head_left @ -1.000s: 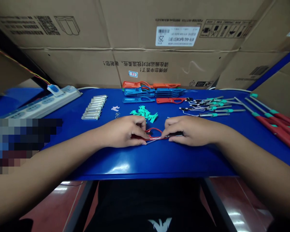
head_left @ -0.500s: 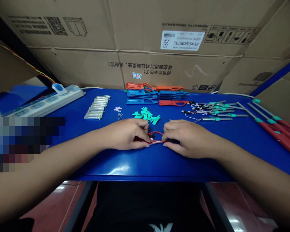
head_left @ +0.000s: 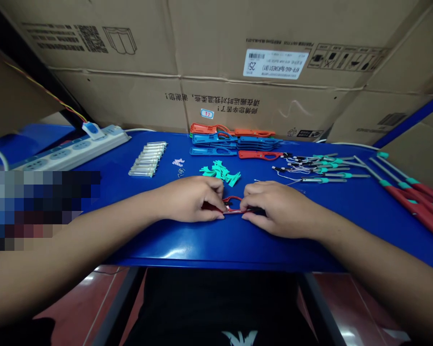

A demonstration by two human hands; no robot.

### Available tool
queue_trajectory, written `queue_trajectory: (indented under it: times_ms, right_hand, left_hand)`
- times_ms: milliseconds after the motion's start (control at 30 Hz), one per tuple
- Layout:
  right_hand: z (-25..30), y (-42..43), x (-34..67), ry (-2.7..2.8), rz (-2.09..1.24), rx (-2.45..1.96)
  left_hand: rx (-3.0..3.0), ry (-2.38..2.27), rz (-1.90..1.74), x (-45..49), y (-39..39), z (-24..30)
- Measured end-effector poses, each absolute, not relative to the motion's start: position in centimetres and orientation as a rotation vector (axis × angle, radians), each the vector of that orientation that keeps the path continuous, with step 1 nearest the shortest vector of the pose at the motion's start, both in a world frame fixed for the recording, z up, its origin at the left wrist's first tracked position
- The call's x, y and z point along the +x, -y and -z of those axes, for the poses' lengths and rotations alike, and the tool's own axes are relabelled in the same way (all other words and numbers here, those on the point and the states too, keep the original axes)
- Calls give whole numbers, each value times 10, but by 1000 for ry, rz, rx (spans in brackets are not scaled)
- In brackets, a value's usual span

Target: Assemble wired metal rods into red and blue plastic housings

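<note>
My left hand (head_left: 189,199) and my right hand (head_left: 279,207) rest side by side on the blue table (head_left: 216,242), fingers curled. Between them they pinch a red plastic handle piece (head_left: 233,204) with a loop opening; most of it is hidden under the fingers. A thin metal rod seems to run from it under my right hand. Just behind the hands lies a small heap of teal plastic clips (head_left: 221,172).
Stacked orange, blue and red handle shells (head_left: 234,140) lie at the back centre. Clear tubes (head_left: 147,158) sit back left beside a white power strip (head_left: 68,149). Metal rods with teal collars and wires (head_left: 319,166) and red-handled rods (head_left: 414,197) fill the right. Cardboard boxes (head_left: 216,62) wall the back.
My right hand has slid left along the red piece, closing the gap to my left hand. The view has tipped slightly downward.
</note>
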State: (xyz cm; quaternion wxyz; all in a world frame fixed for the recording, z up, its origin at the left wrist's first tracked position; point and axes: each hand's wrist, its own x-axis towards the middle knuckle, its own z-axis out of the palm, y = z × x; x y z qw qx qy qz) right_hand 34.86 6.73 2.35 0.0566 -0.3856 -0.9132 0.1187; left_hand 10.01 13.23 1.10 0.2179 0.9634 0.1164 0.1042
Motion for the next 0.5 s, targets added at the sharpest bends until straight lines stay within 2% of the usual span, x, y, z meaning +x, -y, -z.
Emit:
queue_trajectory:
  times_ms: [267, 500]
  right_hand:
    - [-28, -75, 361, 2602, -538, -1072]
    - [-14, -93, 362, 2428, -189, -1243]
  left_hand:
    - [2650, -288, -302, 98, -137, -10]
    - [2537, -293, -388, 98, -136, -20]
